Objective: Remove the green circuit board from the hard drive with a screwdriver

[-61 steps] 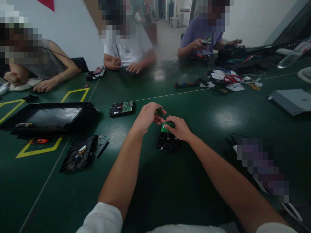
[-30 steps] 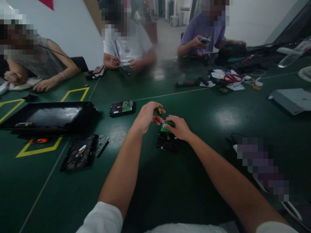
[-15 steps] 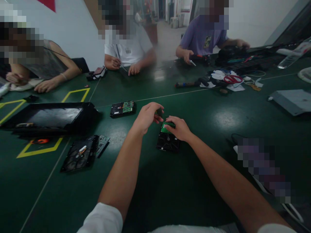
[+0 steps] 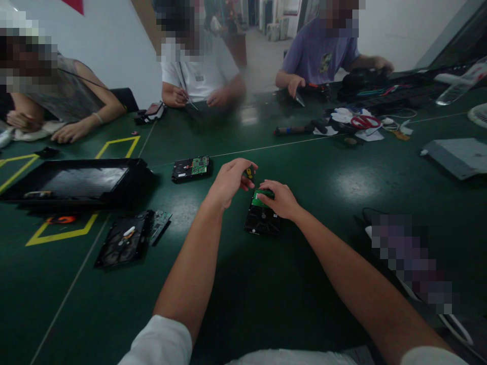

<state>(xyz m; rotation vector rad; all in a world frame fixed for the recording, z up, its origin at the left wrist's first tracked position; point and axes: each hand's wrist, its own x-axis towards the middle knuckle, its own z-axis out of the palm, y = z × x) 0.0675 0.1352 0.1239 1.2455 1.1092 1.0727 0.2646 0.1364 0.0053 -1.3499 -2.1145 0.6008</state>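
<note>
A hard drive lies on the green table with its green circuit board facing up. My right hand grips its far right end, thumb across the board and fingers over the far edge. Just left of and above the drive, my left hand is curled around a black-and-yellow handle, which looks like a screwdriver's; its shaft is hidden. To the left lie another hard drive with its board on, and a third hard drive beside a loose circuit board.
A black tray stands at the left, over yellow tape marks. At the right are a grey metal case and a blurred item with a cable. Red-handled scissors lie among scraps farther back. Three co-workers sit across the table.
The handle in my left hand has turned, and its yellow marks now show. My right hand stays on the hard drive. The whole view has shifted slightly.
</note>
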